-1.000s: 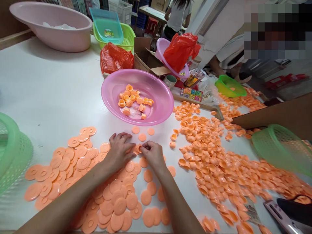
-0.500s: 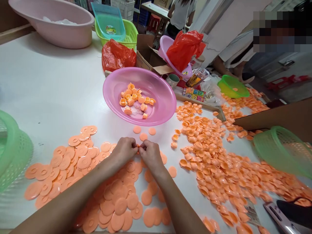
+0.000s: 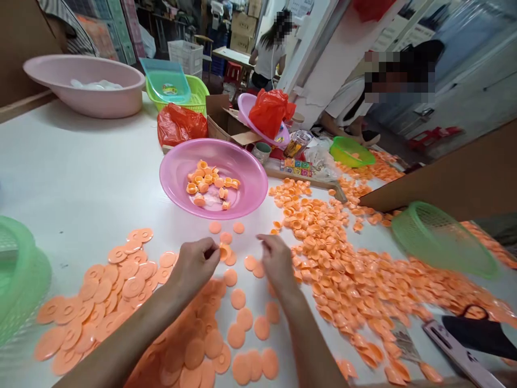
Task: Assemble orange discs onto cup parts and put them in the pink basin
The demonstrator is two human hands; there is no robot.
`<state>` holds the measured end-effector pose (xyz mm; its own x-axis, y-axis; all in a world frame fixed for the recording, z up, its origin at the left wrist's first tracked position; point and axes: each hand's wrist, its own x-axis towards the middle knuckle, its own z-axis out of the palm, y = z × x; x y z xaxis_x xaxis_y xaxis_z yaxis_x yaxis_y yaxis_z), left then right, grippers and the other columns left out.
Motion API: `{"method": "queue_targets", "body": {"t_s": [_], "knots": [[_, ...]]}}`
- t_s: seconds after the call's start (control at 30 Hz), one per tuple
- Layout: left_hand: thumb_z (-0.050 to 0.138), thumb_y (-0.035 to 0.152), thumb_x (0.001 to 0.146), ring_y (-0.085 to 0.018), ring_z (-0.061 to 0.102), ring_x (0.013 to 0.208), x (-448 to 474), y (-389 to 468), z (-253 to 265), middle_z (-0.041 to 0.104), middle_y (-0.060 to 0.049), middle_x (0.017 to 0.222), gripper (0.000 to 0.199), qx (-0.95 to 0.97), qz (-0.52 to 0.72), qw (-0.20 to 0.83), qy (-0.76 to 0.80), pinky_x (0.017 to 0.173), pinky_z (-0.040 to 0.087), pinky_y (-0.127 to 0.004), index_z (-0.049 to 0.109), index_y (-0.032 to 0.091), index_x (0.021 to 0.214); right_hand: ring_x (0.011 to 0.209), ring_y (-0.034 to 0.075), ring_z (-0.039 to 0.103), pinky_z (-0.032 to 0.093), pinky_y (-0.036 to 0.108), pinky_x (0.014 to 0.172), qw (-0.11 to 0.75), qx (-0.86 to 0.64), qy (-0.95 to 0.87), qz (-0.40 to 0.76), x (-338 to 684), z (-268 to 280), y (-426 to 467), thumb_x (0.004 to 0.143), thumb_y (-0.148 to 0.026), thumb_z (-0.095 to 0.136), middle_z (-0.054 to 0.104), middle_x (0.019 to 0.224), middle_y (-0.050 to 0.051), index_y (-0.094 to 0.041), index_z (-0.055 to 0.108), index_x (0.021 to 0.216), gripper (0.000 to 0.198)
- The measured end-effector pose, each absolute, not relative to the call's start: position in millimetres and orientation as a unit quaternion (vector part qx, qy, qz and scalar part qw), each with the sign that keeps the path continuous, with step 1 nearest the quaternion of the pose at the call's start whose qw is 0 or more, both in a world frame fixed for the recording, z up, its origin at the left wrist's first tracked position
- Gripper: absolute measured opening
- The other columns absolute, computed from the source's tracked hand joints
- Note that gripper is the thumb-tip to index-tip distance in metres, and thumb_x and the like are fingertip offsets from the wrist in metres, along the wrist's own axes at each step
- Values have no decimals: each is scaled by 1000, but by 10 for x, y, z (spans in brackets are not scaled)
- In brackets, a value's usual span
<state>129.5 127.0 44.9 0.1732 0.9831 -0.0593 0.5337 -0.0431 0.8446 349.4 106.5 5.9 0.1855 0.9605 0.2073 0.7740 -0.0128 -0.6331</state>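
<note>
My left hand [image 3: 197, 264] is closed, thumb and fingers pinching a small orange plastic piece [image 3: 225, 251] with a rounded rim. To its right, my right hand [image 3: 278, 261] hovers with the index finger stretched out and nothing visible in it. Flat orange discs [image 3: 133, 285], some with a raised ring, lie heaped under and left of my left forearm, with loose ones between the arms. A large pile of small orange cup-shaped pieces [image 3: 347, 275] spreads beyond my right hand. Ahead, a pink basin [image 3: 250, 199] contains several orange pieces that look like cups joined to discs.
Green baskets stand at the left edge [image 3: 28, 280] and the right [image 3: 440, 242]. Behind the basin are a red bag [image 3: 181, 126], a cardboard box [image 3: 220, 121] and a mug [image 3: 262, 152]. A phone [image 3: 460, 350] lies front right. Two people are in the background.
My hands were together over one piece; now they are apart. The right hand has moved right, while the left keeps the orange piece. The camera view has tilted up.
</note>
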Motion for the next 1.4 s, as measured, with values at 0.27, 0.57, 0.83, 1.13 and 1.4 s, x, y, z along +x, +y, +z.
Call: {"method": "queue_targets", "body": {"t_s": [0.27,0.57,0.83,1.13,1.4], "knots": [[61,25,79,-13,60,57,1088,1880,1144,65,1,63,15,663,387,308,562,58,46,-27,70,19,90,86,24,61,49,35,77,276,-721,-631,80,4105,-115,1003,77,-18,51,67,88,9,-20,76,83,26],[61,15,72,-25,57,97,855,1348,12,70,-6,89,13,795,67,225,560,76,33,-36,71,21,76,54,15,58,44,24,54,354,-652,-531,410,2890,-24,1098,71,-25,63,63,55,-2,-20,66,65,9],[60,27,79,-24,59,90,1061,1356,-97,70,-6,81,14,777,90,275,559,78,32,-37,71,19,75,59,14,58,41,23,58,235,-695,-591,336,2568,-104,1267,65,-5,58,66,60,1,-18,63,58,16],[59,15,68,-17,60,65,1119,1538,36,68,-2,65,8,654,132,440,602,58,39,-25,67,18,66,59,13,56,37,22,56,168,-700,-619,313,2550,-36,1283,71,-5,58,64,61,1,-18,59,60,17],[51,19,77,-12,49,55,1191,1319,-139,58,2,58,15,666,166,398,609,54,33,-24,51,19,61,62,14,57,38,23,60,179,-703,-644,242,2405,-105,1121,81,-9,55,66,68,4,-16,64,72,14]]}}
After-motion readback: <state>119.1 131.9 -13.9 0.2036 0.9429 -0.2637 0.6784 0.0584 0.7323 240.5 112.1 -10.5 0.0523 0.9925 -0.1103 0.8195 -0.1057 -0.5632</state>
